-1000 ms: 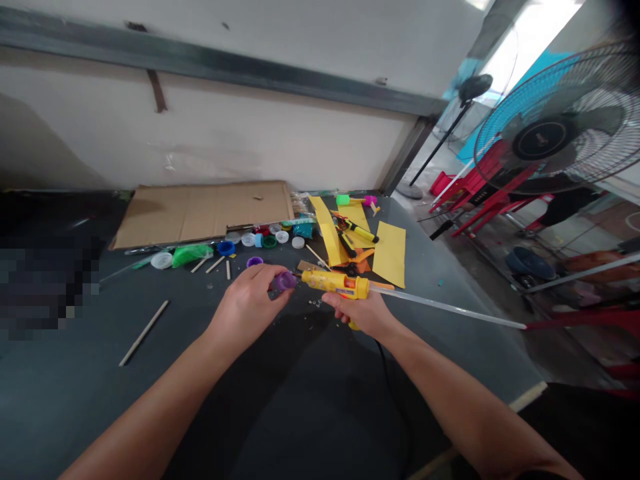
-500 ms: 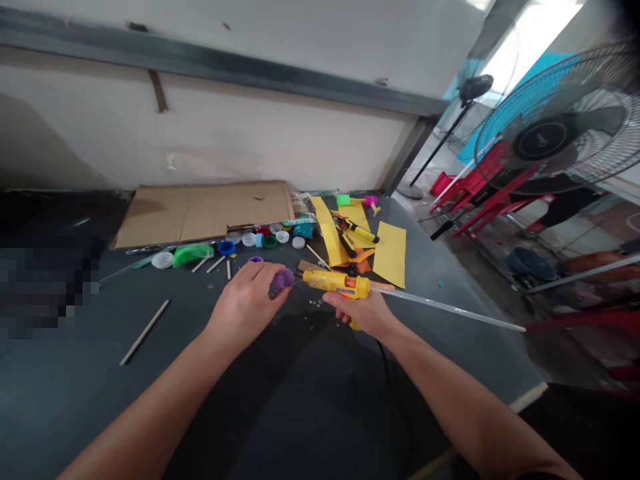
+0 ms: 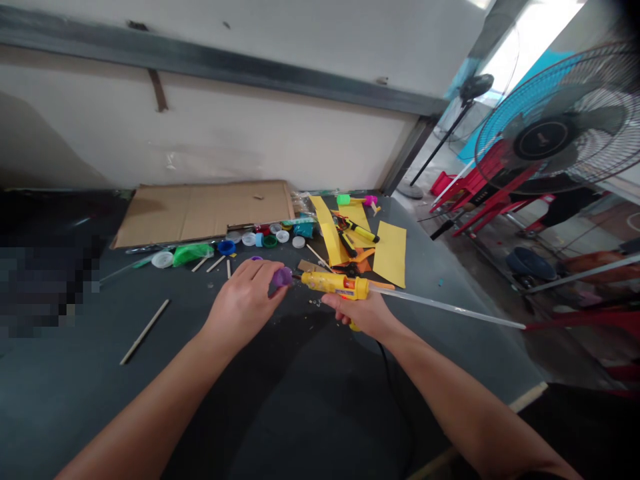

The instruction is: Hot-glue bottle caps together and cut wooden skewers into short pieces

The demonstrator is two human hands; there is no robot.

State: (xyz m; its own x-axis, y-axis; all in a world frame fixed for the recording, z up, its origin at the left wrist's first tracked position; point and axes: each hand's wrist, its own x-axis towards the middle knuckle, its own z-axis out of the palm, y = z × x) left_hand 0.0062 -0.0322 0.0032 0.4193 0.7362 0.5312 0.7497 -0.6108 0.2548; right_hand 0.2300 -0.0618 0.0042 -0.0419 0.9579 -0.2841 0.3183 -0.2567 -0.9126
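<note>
Between the thumb and fingers of my left hand (image 3: 243, 293) is a purple bottle cap (image 3: 283, 277). My right hand (image 3: 363, 310) is wrapped round the handle of a yellow hot glue gun (image 3: 333, 283). Its dark nozzle points left and meets the cap's edge; whether they touch I cannot tell. A long clear glue stick (image 3: 450, 307) sticks out of the gun's back end. From the handle a black cord (image 3: 387, 380) runs down over the table. Just behind my left fingers another purple cap (image 3: 257, 259) partly shows.
Several coloured bottle caps (image 3: 227, 247) lie along a cardboard sheet (image 3: 205, 210) at the back of the dark table (image 3: 280, 407). Yellow card pieces (image 3: 390, 253) and yellow-black pliers (image 3: 364, 232) are right of them. A wooden stick (image 3: 145, 331) lies left; a fan (image 3: 545, 139) stands right.
My left hand and the purple cap have shifted very slightly left, and the glue gun's tip has moved left along with them. Everything else stays in place.
</note>
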